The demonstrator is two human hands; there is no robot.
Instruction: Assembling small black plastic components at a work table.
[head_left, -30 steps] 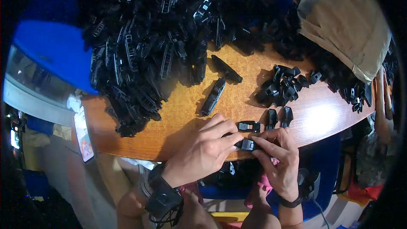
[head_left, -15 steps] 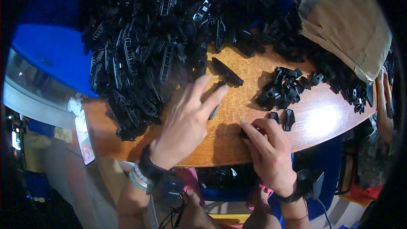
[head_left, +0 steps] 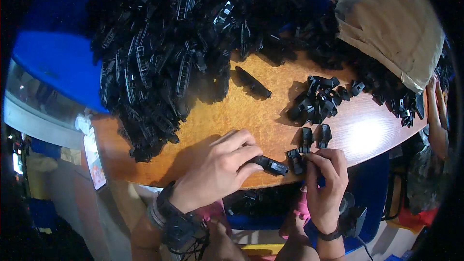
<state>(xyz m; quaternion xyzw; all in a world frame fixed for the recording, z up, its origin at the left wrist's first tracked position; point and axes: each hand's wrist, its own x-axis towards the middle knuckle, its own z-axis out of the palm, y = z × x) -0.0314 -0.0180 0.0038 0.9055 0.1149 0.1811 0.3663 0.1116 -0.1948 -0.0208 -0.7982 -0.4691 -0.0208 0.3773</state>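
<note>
My left hand [head_left: 217,169] is closed around a long black plastic part [head_left: 271,165], whose end points right over the table's front edge. Just beyond that end, the fingertips of my right hand [head_left: 326,179] pinch a small black plastic clip [head_left: 294,160]; the two pieces are close but seem apart. Two similar small black pieces lie behind my right hand, one of them a cupped piece [head_left: 324,135]. Another long black part [head_left: 253,82] lies alone on the wood farther back.
A large heap of long black plastic parts [head_left: 159,67] covers the table's left and back. Small black pieces [head_left: 316,99] form a pile at the right. A brown paper bag [head_left: 391,29] stands back right. A phone [head_left: 94,157] lies at the left edge. Another person's arm [head_left: 436,121] shows far right.
My left hand has come back toward me from the table's middle and now holds a long part. My right hand has shifted right and slightly nearer, with the small clip now showing.
</note>
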